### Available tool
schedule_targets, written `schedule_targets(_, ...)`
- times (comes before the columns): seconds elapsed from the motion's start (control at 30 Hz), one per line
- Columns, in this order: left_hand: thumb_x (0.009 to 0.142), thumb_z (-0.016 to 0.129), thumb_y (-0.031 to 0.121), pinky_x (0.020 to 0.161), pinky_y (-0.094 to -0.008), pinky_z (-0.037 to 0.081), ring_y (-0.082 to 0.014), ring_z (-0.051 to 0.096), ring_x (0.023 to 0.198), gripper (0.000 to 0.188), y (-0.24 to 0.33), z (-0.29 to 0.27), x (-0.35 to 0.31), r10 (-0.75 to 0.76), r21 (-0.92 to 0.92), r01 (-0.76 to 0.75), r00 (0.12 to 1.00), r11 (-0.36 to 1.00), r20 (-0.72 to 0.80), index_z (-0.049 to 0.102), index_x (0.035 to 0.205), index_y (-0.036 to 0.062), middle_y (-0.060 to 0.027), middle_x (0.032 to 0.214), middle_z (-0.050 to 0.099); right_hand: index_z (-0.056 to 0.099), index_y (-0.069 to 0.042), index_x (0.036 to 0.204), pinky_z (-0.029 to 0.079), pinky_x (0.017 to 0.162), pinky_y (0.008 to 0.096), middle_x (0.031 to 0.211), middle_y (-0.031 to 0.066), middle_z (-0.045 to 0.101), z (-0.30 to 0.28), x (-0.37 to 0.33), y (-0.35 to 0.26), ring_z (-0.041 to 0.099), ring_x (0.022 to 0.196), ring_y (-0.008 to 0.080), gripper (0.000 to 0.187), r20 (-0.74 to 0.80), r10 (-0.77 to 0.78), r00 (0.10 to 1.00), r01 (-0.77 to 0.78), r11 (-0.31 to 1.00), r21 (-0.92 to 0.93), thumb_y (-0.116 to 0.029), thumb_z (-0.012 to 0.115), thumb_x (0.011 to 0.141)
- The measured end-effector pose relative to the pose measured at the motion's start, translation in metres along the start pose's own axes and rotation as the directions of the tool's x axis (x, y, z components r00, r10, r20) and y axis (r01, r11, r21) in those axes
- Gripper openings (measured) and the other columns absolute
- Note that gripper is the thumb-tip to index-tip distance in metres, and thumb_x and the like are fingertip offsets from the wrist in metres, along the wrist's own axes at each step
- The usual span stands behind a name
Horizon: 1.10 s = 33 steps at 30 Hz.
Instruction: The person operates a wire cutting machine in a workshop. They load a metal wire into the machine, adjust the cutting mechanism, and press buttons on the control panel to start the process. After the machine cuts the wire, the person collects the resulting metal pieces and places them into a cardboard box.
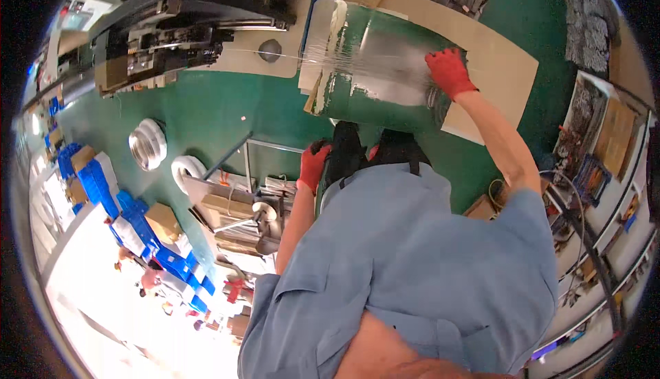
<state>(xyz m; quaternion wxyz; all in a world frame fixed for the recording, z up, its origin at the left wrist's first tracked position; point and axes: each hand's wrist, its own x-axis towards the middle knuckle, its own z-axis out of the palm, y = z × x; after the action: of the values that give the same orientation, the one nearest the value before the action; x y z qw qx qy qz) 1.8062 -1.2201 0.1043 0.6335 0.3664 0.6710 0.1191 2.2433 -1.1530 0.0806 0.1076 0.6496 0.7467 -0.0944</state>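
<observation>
My right hand (449, 72), in a red glove, rests at the right end of a worn green and bare-metal panel (385, 97). Its fingers are curled closed, and whatever lies under them is hidden. Thin wire-like strands (337, 61) fan across the panel's left part and run left toward a dark machine (199, 32). Down beside my left thigh is my left hand (313, 166), also red-gloved with a dark patch at the fingers. It is close to the end of a metal frame bar (278, 145); its fingers are too unclear to read.
Cardboard sheets (505, 70) lie under and behind the panel. On the green floor to the left sit a white coil (148, 145) and a cart (230, 204) with parts. Blue bins (96, 183) line the far left. Shelving (605, 255) stands at right.
</observation>
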Motion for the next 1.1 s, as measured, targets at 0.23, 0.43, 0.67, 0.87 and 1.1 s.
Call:
schedule_targets(0.23,0.082,0.064,0.019,0.073,-0.0273,0.048,-0.0131,0.061,0.08,0.03,0.05,0.043,0.001,0.022,-0.046,-0.024,0.998,0.999,-0.057,0.065,0.104,-0.0012,-0.0062,0.093,0.068,0.06,-0.011,0.111,0.049,0.075,0.0463,0.099,0.0136,0.065,-0.057,-0.031,-0.007,0.062,0.088,0.0321,0.035,-0.125,0.14,0.982,-0.08,0.914,0.397,-0.031,0.057,0.083)
schedule_targets(0.43,0.081,0.066,0.019,0.074,-0.0295,0.049,-0.017,0.063,0.081,0.03,0.063,0.053,0.011,-0.1,-0.4,0.09,0.995,0.912,-0.002,0.064,0.105,0.0014,-0.0077,0.093,0.067,0.054,-0.008,0.122,0.047,0.085,0.047,0.11,0.0171,0.061,0.025,0.038,-0.065,0.059,0.099,0.0359,0.046,-0.134,0.16,0.978,-0.041,0.777,0.628,-0.036,0.057,0.085)
schedule_targets(0.67,0.08,0.062,0.012,0.081,-0.0322,0.049,-0.0199,0.062,0.088,0.036,0.039,0.059,0.022,0.195,-0.184,-0.184,0.98,0.966,0.047,0.057,0.115,0.0042,-0.0088,0.101,0.064,0.038,-0.004,0.134,0.04,0.093,0.0509,0.137,0.0188,0.04,0.066,0.064,-0.114,0.043,0.119,0.0402,0.07,0.095,0.22,0.971,-0.238,0.84,0.488,-0.047,0.059,0.082)
schedule_targets(0.87,0.079,0.057,-0.006,0.088,-0.0306,0.048,-0.0173,0.061,0.097,0.051,0.022,0.066,0.048,0.017,-0.255,0.004,0.997,0.967,0.081,0.051,0.127,0.0081,-0.0117,0.109,0.062,0.045,-0.016,0.13,0.038,0.091,0.0512,0.121,0.0134,0.051,0.076,0.044,-0.148,0.047,0.112,0.0346,0.06,0.074,0.193,0.978,-0.207,0.907,0.366,-0.041,0.063,0.078)
schedule_targets(1.1,0.078,0.067,0.016,0.08,-0.036,0.05,-0.0225,0.061,0.092,0.041,0.056,0.082,0.033,0.012,-0.421,-0.023,1.0,0.907,-0.029,0.055,0.115,0.0061,-0.0105,0.103,0.062,0.057,-0.014,0.115,0.047,0.081,0.0467,0.107,0.0133,0.058,0.077,0.025,-0.148,0.055,0.1,0.0338,0.041,0.202,-0.123,0.972,0.012,0.879,0.476,-0.029,0.063,0.077)
